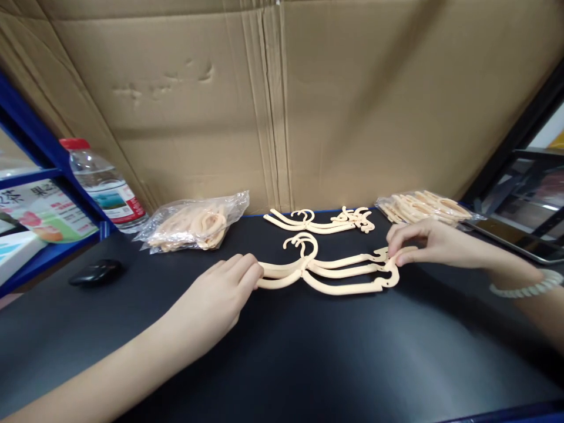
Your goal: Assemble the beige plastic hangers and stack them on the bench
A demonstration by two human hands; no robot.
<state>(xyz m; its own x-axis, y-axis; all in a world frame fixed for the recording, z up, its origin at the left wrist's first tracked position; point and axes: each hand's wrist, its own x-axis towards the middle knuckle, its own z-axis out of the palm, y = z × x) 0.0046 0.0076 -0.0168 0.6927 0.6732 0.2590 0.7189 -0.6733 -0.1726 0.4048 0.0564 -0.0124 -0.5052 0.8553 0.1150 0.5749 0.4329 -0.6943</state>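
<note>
Several cream plastic hangers [339, 288] lie together on the dark table in front of me, their hooks [306, 241] pointing away. My left hand [231, 282] is closed round the left arms of these hangers and hides their ends. At the right side, my right hand [412, 244] pinches a small curved cream end piece [392, 273] that sits at the tip of the nearest hanger's arm. Another such piece [380, 254] shows at the tip of a farther arm, partly behind the fingers.
Behind lie more cream hangers [304, 225] and a heap of small end pieces [356, 218]. Clear bags of cream parts rest at left [194, 223] and right [425, 207]. A water bottle [108, 188] and black mouse [97, 272] are at left; a cardboard wall [176, 88] stands behind.
</note>
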